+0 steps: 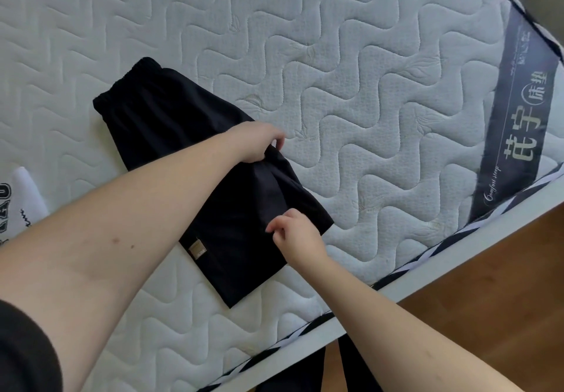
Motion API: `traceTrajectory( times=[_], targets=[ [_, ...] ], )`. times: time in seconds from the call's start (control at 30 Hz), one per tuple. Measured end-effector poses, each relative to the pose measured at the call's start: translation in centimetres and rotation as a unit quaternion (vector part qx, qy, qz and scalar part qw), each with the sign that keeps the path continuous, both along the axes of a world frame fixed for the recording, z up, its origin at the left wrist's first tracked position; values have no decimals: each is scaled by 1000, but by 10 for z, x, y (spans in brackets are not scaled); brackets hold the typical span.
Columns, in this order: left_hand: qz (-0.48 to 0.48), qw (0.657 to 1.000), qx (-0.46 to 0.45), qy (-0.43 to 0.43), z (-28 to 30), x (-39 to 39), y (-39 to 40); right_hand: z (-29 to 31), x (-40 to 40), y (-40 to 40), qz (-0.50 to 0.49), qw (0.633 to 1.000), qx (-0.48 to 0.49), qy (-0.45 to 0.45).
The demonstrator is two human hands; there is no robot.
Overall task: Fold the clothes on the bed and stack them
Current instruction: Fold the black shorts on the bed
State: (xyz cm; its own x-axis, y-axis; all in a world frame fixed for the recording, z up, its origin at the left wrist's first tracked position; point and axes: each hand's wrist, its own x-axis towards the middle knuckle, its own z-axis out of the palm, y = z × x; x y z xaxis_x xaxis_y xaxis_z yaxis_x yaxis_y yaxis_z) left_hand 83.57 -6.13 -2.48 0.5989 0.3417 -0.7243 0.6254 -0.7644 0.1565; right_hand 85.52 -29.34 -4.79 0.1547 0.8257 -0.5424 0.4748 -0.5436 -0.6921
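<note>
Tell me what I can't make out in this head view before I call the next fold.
- White printed garment: cut off by the left edge; type and fold state unknown.
- Shorts: the middle lies under the left forearm; the tan label is too small to read.
- Left hand grip: fingertips curl into the cloth, so layers held are hidden.
- Right hand: pinches the hem; layers unclear.
- Dark cloth below the bed: cut off by the bottom edge.
</note>
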Motion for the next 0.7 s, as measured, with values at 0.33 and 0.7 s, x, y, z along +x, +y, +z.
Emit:
traceTrajectory(
  times=[0.33, 0.7],
  targets=[
    [132, 986, 60, -89, -11, -17, 10, -8, 36, 18, -81, 991, 24, -106],
    [254, 952, -53, -163, -5, -20, 14, -7, 24, 56, -111, 989, -54, -78]
  ],
)
